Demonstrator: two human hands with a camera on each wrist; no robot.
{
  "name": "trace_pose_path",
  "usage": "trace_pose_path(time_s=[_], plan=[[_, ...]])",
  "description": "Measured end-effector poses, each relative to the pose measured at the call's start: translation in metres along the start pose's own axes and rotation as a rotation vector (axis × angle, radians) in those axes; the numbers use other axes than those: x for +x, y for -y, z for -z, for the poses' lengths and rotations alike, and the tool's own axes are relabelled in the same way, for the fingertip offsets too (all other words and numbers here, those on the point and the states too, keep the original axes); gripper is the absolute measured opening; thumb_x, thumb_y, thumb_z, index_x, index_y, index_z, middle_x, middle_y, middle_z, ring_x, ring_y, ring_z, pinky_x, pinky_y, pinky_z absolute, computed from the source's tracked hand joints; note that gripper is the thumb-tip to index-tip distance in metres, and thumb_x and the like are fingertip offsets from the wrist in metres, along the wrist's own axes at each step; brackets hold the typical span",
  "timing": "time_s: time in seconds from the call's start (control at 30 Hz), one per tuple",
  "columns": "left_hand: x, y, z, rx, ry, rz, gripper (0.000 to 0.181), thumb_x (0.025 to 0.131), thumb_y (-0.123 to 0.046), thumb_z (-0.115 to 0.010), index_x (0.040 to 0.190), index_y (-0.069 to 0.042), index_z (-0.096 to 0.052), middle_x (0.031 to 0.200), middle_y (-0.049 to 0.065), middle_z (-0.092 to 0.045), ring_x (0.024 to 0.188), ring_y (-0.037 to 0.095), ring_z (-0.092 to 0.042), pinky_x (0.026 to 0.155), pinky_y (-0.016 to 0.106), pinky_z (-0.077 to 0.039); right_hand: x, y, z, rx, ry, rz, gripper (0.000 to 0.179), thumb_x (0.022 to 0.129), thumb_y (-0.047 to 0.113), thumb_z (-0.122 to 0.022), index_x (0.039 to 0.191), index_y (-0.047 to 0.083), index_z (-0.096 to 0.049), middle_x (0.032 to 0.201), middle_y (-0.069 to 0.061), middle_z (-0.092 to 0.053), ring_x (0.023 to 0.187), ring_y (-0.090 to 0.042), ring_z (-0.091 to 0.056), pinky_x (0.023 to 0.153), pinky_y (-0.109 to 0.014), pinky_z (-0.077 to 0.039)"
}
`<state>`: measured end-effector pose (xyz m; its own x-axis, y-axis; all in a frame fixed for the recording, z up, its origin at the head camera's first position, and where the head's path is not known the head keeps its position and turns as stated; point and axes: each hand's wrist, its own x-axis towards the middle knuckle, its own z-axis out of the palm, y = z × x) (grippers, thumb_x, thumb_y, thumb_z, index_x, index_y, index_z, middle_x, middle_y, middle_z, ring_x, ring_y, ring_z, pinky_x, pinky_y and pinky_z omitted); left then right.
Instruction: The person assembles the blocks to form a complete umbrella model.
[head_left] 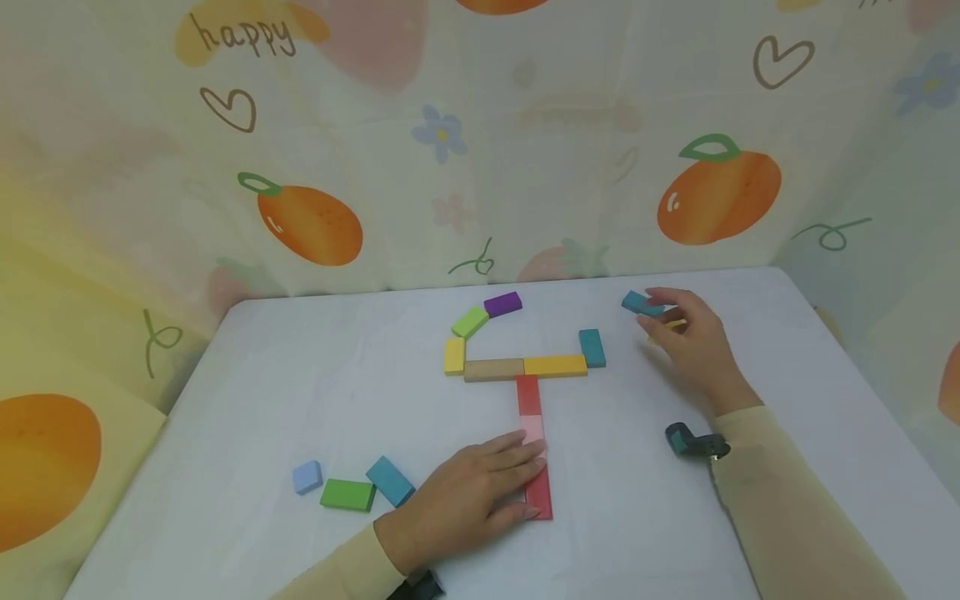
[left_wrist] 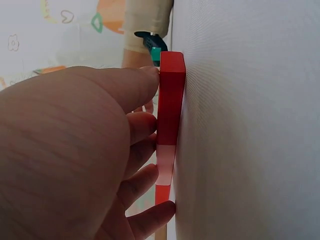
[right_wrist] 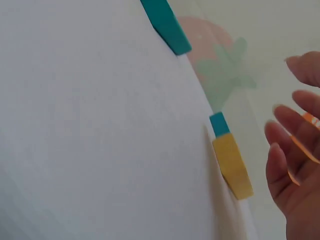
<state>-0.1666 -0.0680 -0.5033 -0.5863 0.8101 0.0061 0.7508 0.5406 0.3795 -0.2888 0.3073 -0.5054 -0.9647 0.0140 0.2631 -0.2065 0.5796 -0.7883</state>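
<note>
My left hand (head_left: pixel 480 492) lies over the red and pink column, its extended fingertips resting along the lower red block (head_left: pixel 542 492) and the pink block (head_left: pixel 532 429). In the left wrist view the thumb and fingers meet the side of the red block (left_wrist: pixel 171 100). At the back right, my right hand (head_left: pixel 693 346) hovers by a teal block (head_left: pixel 636 301) and a yellow block (head_left: pixel 666 332) that it partly hides. The right wrist view shows loosely bent fingers with nothing between them, apart from the yellow block (right_wrist: pixel 232 166) and the small teal end (right_wrist: pixel 219 124).
A wooden-coloured block (head_left: pixel 493 370) and an orange-yellow block (head_left: pixel 555 366) form a crossbar above the column. Yellow (head_left: pixel 454 356), lime (head_left: pixel 470 322) and purple (head_left: pixel 503 304) blocks curve up its left; a teal block (head_left: pixel 592 348) stands right. Blue (head_left: pixel 307 477), green (head_left: pixel 348 495) and teal (head_left: pixel 390 481) blocks lie front left.
</note>
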Motion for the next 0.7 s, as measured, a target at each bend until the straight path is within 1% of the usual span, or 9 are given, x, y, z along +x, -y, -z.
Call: trace_pose_path(time_s=[0.1,0.23,0.33,0.43,0.5,0.57,0.63,0.7], plan=[[0.000,0.001,-0.001,0.001,-0.013,-0.009,0.060,0.111,-0.046,-0.063,0.162,-0.017,-0.053,0.166,-0.007,-0.048,0.159,0.015,-0.032,0.122,0.043,-0.038,0.000,-0.009,0.006,-0.014,-0.049,-0.043,0.052,0.110,0.038,-0.067,0.154,0.009,-0.059,0.142,-0.013,-0.060,0.118,-0.031,-0.056,0.089,-0.026,-0.047],[0.000,0.001,-0.001,0.004,-0.019,-0.014,0.061,0.111,-0.048,-0.063,0.162,-0.017,-0.054,0.166,-0.007,-0.047,0.159,0.015,-0.032,0.122,0.043,-0.037,-0.001,-0.021,0.009,-0.045,-0.073,-0.121,0.063,0.108,0.047,-0.067,0.156,0.007,-0.055,0.147,-0.016,-0.054,0.120,-0.034,-0.053,0.089,-0.036,-0.047],[0.000,0.000,0.000,0.007,-0.021,-0.013,0.061,0.111,-0.048,-0.063,0.162,-0.017,-0.054,0.166,-0.007,-0.047,0.159,0.016,-0.032,0.122,0.042,-0.037,-0.001,-0.026,0.008,-0.056,-0.053,-0.197,0.075,0.105,0.056,-0.068,0.158,0.007,-0.051,0.148,-0.019,-0.049,0.122,-0.037,-0.049,0.092,-0.045,-0.047],[0.000,0.000,0.000,0.010,-0.025,-0.014,0.061,0.111,-0.049,-0.063,0.162,-0.017,-0.054,0.166,-0.007,-0.047,0.159,0.016,-0.032,0.122,0.042,-0.038,-0.002,-0.028,0.006,-0.068,0.007,-0.261,0.085,0.101,0.061,-0.071,0.162,0.007,-0.046,0.150,-0.022,-0.046,0.130,-0.041,-0.045,0.101,-0.057,-0.048],[0.000,0.000,0.000,0.009,-0.028,-0.015,0.061,0.111,-0.049,-0.063,0.162,-0.017,-0.054,0.166,-0.007,-0.047,0.159,0.016,-0.032,0.121,0.042,-0.038,-0.001,-0.028,0.004,-0.088,0.049,-0.281,0.087,0.100,0.059,-0.074,0.163,0.007,-0.044,0.151,-0.023,-0.043,0.134,-0.044,-0.043,0.107,-0.064,-0.046],[0.000,0.000,0.000,0.002,-0.025,-0.012,0.061,0.111,-0.049,-0.062,0.162,-0.017,-0.054,0.166,-0.008,-0.047,0.159,0.016,-0.032,0.121,0.043,-0.038,-0.001,-0.029,0.003,-0.114,0.075,-0.276,0.083,0.102,0.050,-0.075,0.163,0.004,-0.043,0.152,-0.026,-0.042,0.138,-0.047,-0.042,0.111,-0.068,-0.044],[-0.001,0.000,0.000,-0.005,-0.022,-0.007,0.061,0.111,-0.049,-0.062,0.162,-0.017,-0.054,0.166,-0.008,-0.047,0.159,0.015,-0.032,0.122,0.043,-0.038,-0.001,-0.030,0.003,-0.136,0.083,-0.261,0.077,0.103,0.039,-0.075,0.162,0.001,-0.042,0.151,-0.028,-0.042,0.137,-0.049,-0.042,0.111,-0.069,-0.043],[-0.001,-0.001,0.000,-0.010,-0.022,-0.005,0.060,0.111,-0.048,-0.063,0.162,-0.017,-0.054,0.166,-0.008,-0.047,0.159,0.015,-0.032,0.122,0.043,-0.038,-0.001,-0.031,0.003,-0.154,0.082,-0.247,0.072,0.104,0.030,-0.071,0.162,0.000,-0.041,0.150,-0.030,-0.042,0.137,-0.050,-0.042,0.111,-0.070,-0.042]])
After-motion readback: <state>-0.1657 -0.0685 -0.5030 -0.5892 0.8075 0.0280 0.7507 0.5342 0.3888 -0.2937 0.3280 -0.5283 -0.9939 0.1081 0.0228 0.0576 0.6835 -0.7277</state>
